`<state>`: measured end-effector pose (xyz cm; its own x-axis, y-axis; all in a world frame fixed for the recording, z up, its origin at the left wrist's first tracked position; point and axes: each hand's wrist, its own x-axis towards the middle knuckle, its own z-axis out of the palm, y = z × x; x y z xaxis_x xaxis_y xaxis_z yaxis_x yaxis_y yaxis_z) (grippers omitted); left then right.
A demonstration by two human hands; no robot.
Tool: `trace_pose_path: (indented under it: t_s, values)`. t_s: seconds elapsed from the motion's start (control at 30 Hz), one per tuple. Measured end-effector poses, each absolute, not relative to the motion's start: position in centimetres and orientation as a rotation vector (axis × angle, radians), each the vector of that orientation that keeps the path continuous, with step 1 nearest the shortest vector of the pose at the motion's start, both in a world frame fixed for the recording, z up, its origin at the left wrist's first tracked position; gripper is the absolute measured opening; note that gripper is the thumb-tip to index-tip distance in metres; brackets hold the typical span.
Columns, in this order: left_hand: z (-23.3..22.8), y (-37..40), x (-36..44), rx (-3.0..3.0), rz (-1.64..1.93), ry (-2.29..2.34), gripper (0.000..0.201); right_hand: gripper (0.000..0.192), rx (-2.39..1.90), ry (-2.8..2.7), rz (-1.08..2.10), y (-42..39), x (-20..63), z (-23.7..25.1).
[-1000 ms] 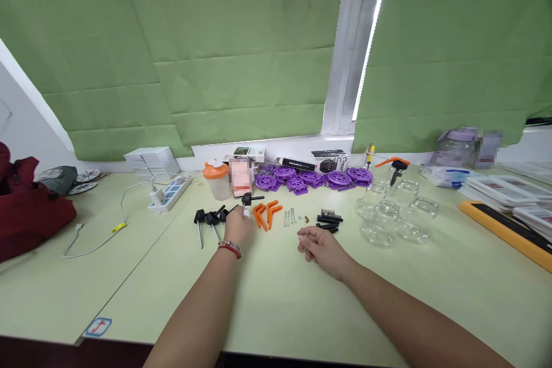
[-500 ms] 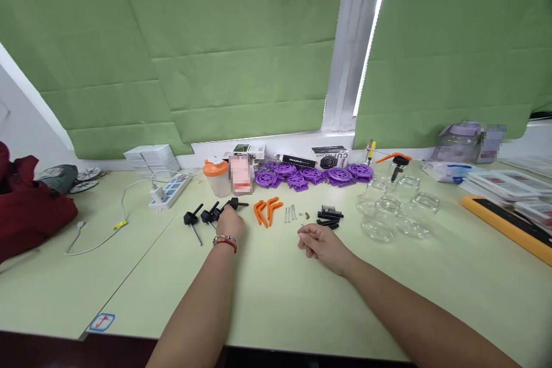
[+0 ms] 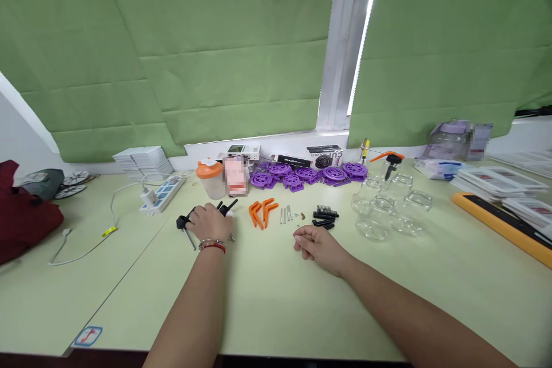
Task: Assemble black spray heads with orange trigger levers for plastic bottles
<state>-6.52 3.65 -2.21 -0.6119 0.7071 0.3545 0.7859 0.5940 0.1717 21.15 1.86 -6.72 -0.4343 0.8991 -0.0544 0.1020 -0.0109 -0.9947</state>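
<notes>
Your pale green counter (image 3: 276,299) stretches wide under the green window blinds (image 3: 215,40). Far left on it sits a dark red cloth bundle (image 3: 23,218). To the right, a cluster of clear glass jars (image 3: 388,210); behind, a row of purple plastic wheels (image 3: 310,174). Your left hand (image 3: 209,222) lies over the black plastic knobs with metal pins (image 3: 184,227), fingers curled down on them; whether they grip one, you cannot tell. Just right of that hand lie orange bent plastic pieces (image 3: 261,213). Your right hand (image 3: 317,243) rests on the counter, fingers loosely curled and holding nothing visible, near the small black plastic bars (image 3: 325,218).
</notes>
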Motion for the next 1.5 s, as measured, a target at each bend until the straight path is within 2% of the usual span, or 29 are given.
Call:
trace_pose_path:
  t_s: [0.2,0.27,0.43,0.67,0.83,1.07,1.13,1.23,1.4,1.5]
  values:
    - [-3.5,3.9,-8.9,-1.021,-0.579,-2.702,0.094,0.036,-1.058,-1.609,1.523,1.9,21.3,-6.8]
    - [-4.0,4.1,-9.8,-0.987,-0.627,-2.800,0.102,0.036,-1.055,-1.609,1.525,1.9,21.3,-6.6]
    - [-4.5,4.3,-10.8,-1.121,-0.664,-2.849,0.085,0.035,-1.054,-1.607,1.536,1.8,21.3,-6.3]
    - [-5.0,5.1,-11.5,-1.303,-0.518,-2.779,0.062,0.033,-1.064,-1.585,1.555,2.0,21.3,-6.7]
    - [-5.2,5.2,-11.6,-1.366,-0.436,-2.761,0.060,0.032,-1.059,-1.597,1.554,2.1,21.3,-6.8]
    - [-4.6,4.8,-10.7,-1.373,-0.416,-2.757,0.068,0.028,-1.061,-1.652,1.522,2.1,21.2,-7.2]
    - [-4.0,4.7,-10.1,-1.392,-0.416,-2.752,0.072,0.027,-1.092,-1.738,1.412,1.9,21.2,-6.9]
    - [-2.5,4.2,-8.8,-1.429,-0.393,-2.709,0.072,0.029,-1.187,-1.986,1.034,0.9,21.6,-5.2]
    - [-1.0,0.3,-6.5,-1.780,-0.342,-2.483,0.077,0.049,-1.368,-2.228,0.368,-2.0,25.0,-2.5]
    - [-2.2,-3.9,-6.0,-2.159,-0.219,-2.301,0.085,0.063,-1.495,-2.300,0.155,-3.7,28.5,-3.4]
